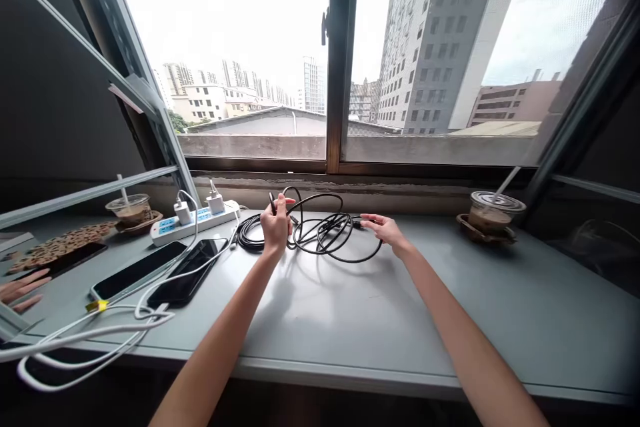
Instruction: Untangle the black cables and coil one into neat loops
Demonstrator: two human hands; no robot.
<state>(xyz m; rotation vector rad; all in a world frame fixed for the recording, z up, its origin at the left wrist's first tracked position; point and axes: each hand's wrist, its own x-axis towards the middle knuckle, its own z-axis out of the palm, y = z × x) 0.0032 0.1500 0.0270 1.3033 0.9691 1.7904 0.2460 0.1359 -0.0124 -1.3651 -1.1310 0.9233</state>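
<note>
A long black cable [343,259] lies in loose, tangled loops on the grey table [350,340], near the window side. My left hand [276,223] is closed around part of the cable, thumb up, with a loop rising above the fingers. To the left of that hand, a neater coil [245,240] of black cable rests on the table. At the right end of the tangle, my right hand [383,228] pinches the cable near a dark connector, its fingertips partly hidden by the cable.
On the left are a white power strip [207,217] with chargers, two phones [187,273] [140,270], white cables [85,333] over the front edge, and another person's hand [23,288]. Lidded cups stand at left [131,212] and right [495,213]. A window frame [341,67] rises behind.
</note>
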